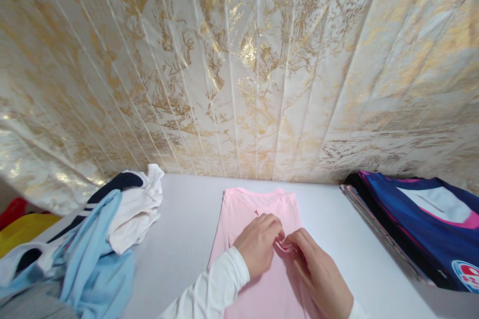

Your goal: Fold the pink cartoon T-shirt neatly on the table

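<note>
Far left to near left, we see loose clothes heap (99, 264), crumpled: we judge it undone. At centre, pink shirt (271, 291) lies flat on surface (187, 239), partway done, near end out of view. Left hand (260, 244): fingers curled at print, grip we cannot tell. Right hand (320, 271): fingers pinched closed on shirt cloth. Right: flat stack (430, 219), seemingly done.

The bottom edge cuts off the pink shirt (276, 284); I can't make out its red detail (283, 247), partly hidden between left hand (261, 243) and right hand (318, 269). The navy garment (415, 227) runs past my right edge.
</note>
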Tool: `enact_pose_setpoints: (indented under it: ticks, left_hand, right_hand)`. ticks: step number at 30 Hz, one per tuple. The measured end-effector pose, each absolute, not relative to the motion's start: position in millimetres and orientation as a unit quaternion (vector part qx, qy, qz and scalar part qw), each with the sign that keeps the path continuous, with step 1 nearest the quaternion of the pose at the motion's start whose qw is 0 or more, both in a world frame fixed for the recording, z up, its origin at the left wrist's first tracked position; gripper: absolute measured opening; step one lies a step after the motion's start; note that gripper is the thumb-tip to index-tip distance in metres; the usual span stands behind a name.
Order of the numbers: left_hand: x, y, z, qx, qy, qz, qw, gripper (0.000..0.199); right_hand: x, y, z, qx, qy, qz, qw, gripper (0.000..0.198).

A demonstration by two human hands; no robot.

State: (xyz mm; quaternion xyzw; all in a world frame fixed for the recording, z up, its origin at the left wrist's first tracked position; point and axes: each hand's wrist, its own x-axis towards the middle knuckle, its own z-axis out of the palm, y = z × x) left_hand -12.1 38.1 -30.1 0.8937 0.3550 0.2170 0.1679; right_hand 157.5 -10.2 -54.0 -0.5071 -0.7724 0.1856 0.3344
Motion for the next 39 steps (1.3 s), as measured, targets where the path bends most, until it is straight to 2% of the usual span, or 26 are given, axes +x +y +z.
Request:
enact_pose_setpoints:
  ticks: [7,17,22,26,31,34,39]
  left_hand:
    - [1.0,28.3,-37.1,0.884,0.376,0.229,0.157,0.011]
    - [2.6,29.2,-39.3,0.880,0.384,0.242,0.137,0.007]
    - [0.2,28.4,-36.6,0.888,0.364,0.231,0.158,0.005]
    - [-0.4,28.6,-38.2,0.871,0.380,0.250,0.185,0.018]
    - [1.3,30.5,-41.2,0.868,0.384,0.257,0.179,0.013]
    - [4.1,29.8,-39.5,0.886,0.366,0.243,0.151,0.016]
    - [8.2,28.7,-36.9,0.904,0.365,0.205,0.086,0.009]
  right_hand:
    - [166.7,-13.8,-52.5,-0.527,-0.738,0.213,0.363,0.009]
    - [169.1,-8.7,-49.0,-0.489,-0.759,0.232,0.362,0.020]
    - [169.2,-6.5,-53.5,-0.504,-0.751,0.248,0.348,0.016]
    - [170.4,-6.8,-60.3,-0.519,-0.735,0.263,0.350,0.016]
    - [172.7,-9.7,-62.8,-0.516,-0.731,0.273,0.353,0.019]
    - [172.1,-9.6,-61.7,-0.513,-0.728,0.276,0.361,0.019]
    - [171.1,-7.4,-63.2,-0.517,-0.717,0.284,0.370,0.019]
